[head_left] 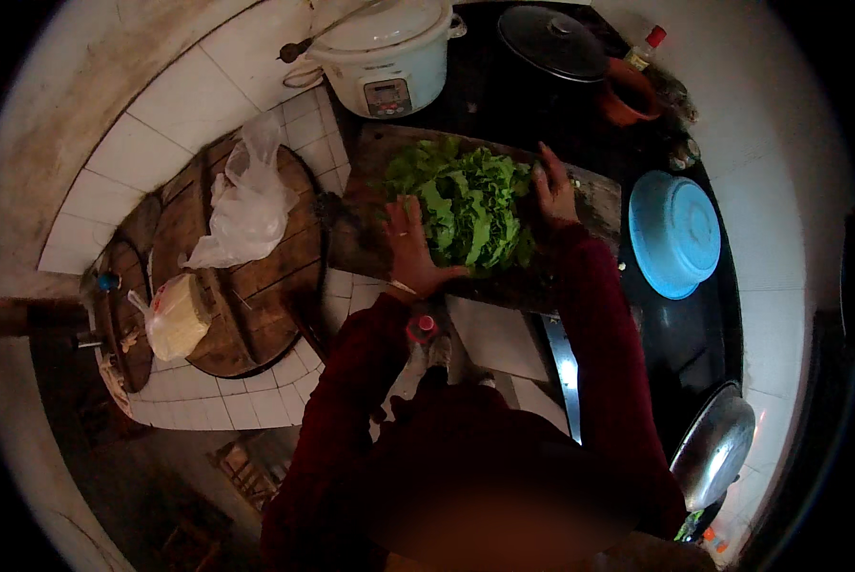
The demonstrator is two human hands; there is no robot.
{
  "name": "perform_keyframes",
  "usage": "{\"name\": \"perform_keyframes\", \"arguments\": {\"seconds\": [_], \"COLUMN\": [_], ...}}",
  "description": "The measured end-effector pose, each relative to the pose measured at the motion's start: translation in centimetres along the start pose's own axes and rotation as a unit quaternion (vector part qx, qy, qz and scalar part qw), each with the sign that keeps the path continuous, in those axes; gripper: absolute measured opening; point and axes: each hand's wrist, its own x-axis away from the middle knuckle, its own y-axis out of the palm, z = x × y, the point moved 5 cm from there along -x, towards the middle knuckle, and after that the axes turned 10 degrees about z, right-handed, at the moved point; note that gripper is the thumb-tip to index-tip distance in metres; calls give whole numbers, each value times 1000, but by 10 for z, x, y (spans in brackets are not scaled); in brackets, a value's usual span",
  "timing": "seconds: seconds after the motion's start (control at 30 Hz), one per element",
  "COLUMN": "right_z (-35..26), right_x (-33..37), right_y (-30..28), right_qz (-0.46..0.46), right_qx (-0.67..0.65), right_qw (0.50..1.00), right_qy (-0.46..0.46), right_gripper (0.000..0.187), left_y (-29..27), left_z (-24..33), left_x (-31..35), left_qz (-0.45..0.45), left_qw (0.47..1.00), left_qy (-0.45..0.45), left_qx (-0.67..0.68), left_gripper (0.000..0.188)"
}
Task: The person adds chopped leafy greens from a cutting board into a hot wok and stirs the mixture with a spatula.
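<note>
A heap of cut leafy greens (470, 205) lies on a dark wooden cutting board (351, 224) in front of me. My left hand (413, 250) rests against the near left side of the heap, its fingers stretched out. At the heap's right edge is my right hand (553, 191), fingers extended and thumb side toward the leaves. Both hands flank the greens without gripping them, as far as I can see. A few pale scraps dot the board to the right of my right hand.
A white electric cooker (380, 71) stands behind the board, with a dark lidded pan (553, 43) and a brown clay pot (628, 93) beside it. At right are an upturned blue basin (675, 234) and a metal bowl (713, 448). Left, plastic bags (246, 205) lie on a round wooden lid (175, 238).
</note>
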Motion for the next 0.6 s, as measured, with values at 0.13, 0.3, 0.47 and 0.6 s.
{"name": "perform_keyframes", "arguments": {"seconds": [0.13, 0.3, 0.47, 0.6], "right_z": [-6, -35, -64, -65], "right_x": [-13, 18, 42, 49], "right_y": [36, 43, 55, 62], "right_qz": [-199, -270, -232, -153], "right_qx": [-109, -186, -53, 29], "right_qw": [974, 942, 970, 984], "right_qy": [14, -66, -43, -88], "right_gripper": [50, 57, 79, 70], "left_y": [5, 5, 14, 19], "left_z": [7, 16, 9, 1], "left_x": [-3, -10, -12, -13], "left_qz": [4, -4, 15, 22], "left_qw": [1000, 1000, 999, 1000], "left_qy": [1, -14, -33, -6], "left_qx": [19, 12, -1, 6], "left_gripper": [135, 134, 126, 108]}}
